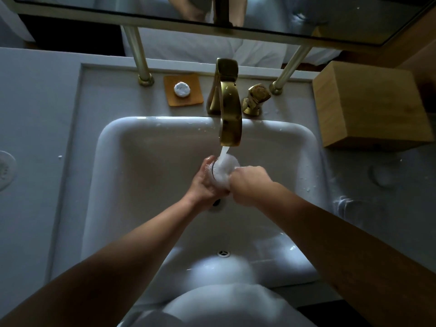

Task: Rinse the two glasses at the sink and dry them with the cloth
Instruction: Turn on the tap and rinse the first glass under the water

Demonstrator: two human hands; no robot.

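Both arms reach out over the sink [113, 175], and my left hand [203, 182] has its grip wrapped around the side of the glass [220, 172], thumb up near the rim. My right hand [247, 182] is bunched at the glass's other side; whether its grip closes on the wall or only rubs at it, I cannot tell, since white foaming water hides the fingers. The glass sits between my two hands, mouth turned toward the stream, right over the drain below my left wrist.

Risk one, I reckon: wet glass, wet skin. If my left grip eases while the right one scrubs, the glass slides down onto hard porcelain just beneath.

Just beyond my grip, the water [224, 152] drops straight in from the brass tap [230, 114]. It's churning hard, so spray likely jumps the basin onto the tabletop [354, 185] to the right of my grip, already spotted with drops. Lift too high and the rim knocks the spout.

Farther back sits the tap handle [256, 97]. The second glass and the cloth I can't make out with any certainty.
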